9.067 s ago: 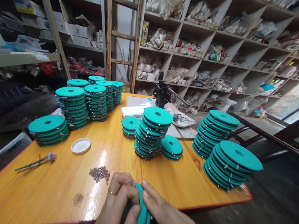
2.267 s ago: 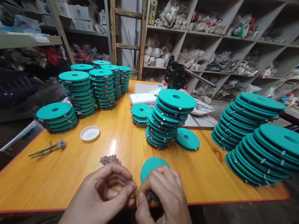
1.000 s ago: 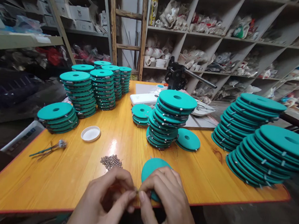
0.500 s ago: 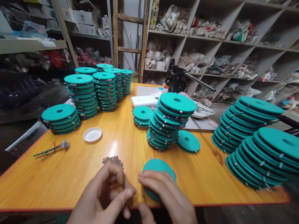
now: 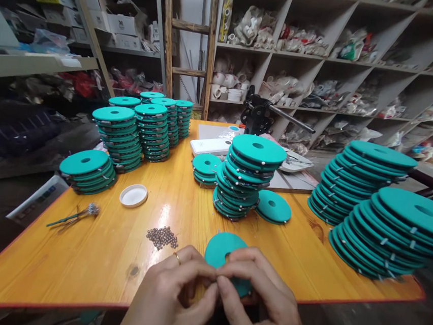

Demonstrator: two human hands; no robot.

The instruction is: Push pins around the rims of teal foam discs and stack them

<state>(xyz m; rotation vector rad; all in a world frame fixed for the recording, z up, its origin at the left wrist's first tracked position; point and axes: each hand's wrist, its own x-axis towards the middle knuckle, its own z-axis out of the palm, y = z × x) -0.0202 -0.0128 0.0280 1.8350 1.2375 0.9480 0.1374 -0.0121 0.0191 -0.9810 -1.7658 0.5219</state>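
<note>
At the table's front edge, my left hand [image 5: 177,291] and my right hand [image 5: 260,299] meet with thumbs and forefingers pinched together. Whatever lies between the fingertips is too small to make out. Partly behind my right hand, a green foam disc [image 5: 220,249] lies flat on the wooden table [image 5: 105,244]. A small pile of dark metallic beads [image 5: 162,237] sits left of the disc, just beyond my left hand. A ring shows on one left finger.
Stacks of green discs stand at the left [image 5: 85,170], the centre [image 5: 252,171] and the right [image 5: 397,236]. A white lid [image 5: 133,195] and a bundle of pins [image 5: 91,209] lie at the left. A black metal tool [image 5: 257,113] stands at the back.
My left hand has moved right, away from the beads, and now meets my right hand. The right fingers have closed into a pinch. More of the bead pile shows.
</note>
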